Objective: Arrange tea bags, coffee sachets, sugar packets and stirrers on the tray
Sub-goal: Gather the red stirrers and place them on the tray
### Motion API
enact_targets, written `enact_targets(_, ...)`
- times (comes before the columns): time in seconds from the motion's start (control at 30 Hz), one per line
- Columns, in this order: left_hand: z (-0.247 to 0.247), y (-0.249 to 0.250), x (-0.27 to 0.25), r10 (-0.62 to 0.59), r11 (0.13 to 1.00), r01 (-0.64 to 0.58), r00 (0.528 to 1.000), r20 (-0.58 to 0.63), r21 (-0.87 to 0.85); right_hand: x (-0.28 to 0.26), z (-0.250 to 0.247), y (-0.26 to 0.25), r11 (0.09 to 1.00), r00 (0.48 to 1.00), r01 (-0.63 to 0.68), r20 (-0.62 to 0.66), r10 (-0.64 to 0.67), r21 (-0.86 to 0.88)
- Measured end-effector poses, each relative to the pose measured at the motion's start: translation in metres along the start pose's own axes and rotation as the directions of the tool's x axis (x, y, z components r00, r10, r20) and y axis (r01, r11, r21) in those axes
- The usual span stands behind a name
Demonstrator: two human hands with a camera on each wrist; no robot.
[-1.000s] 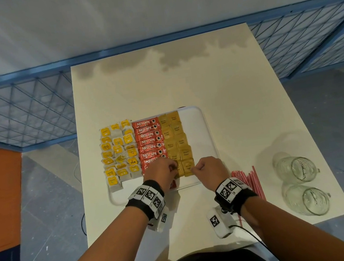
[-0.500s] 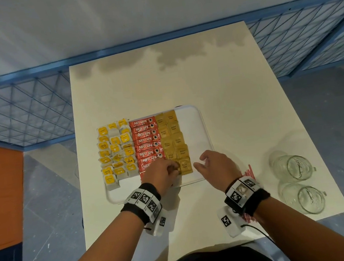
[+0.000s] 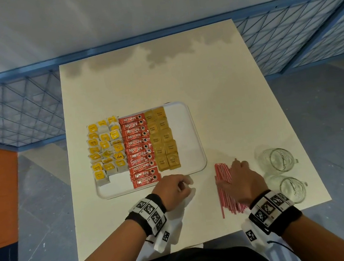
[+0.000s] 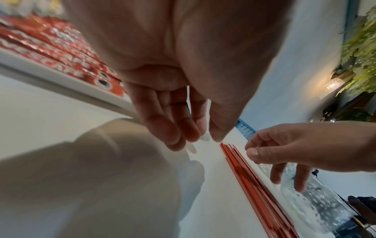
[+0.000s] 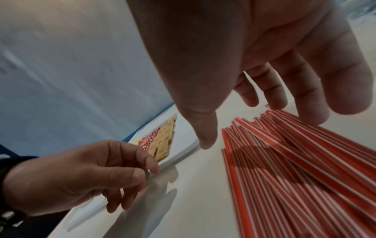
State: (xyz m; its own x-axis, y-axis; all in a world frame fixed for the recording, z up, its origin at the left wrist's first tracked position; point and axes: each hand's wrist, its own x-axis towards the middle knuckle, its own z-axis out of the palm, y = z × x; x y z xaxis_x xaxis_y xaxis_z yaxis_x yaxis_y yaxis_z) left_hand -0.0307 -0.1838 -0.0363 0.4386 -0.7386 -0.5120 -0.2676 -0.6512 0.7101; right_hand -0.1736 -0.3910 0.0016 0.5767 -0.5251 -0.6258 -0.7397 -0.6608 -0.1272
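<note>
**Right hand over stirrers, left hand idle at tray edge**

Stirrers (image 3: 224, 186): red-and-white bundle flat on the table (image 3: 216, 93), just right of the tray (image 3: 185, 128), not on it.

Tray already carries three columns: tea bags (image 3: 105, 147) at its left side, coffee sachets (image 3: 139, 150) in the middle, sugar packets (image 3: 163, 140) right of those. The tray's right strip is bare.

Right hand (image 3: 242, 181): palm down over the stirrers on the side away from the tray, fingers (image 5: 309, 96) spread and extended, tips at or just above the bundle; contact unclear. Nothing gripped.

Left hand (image 3: 173, 190): just off the tray's near edge, below the sachet column, fingers loosely curled, thumb close to the fingertips, holding nothing.

Two glass mugs (image 3: 280, 160) lie on their sides right of the stirrers, well away from the tray.
</note>
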Motion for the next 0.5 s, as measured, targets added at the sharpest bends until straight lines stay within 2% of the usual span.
enact_targets(0.3,0.035,0.034,0.024,-0.029,0.998,0.032,0.998,0.056,-0.046,-0.004,0.023,0.016,0.998,0.998,-0.05,-0.05,0.048,-0.044)
enact_targets(0.5,0.045,0.041,0.032,-0.05,0.996,0.053,0.998,0.043,-0.07,0.0,0.028,0.019,0.999,0.999,-0.001,-0.036,0.003,0.041)
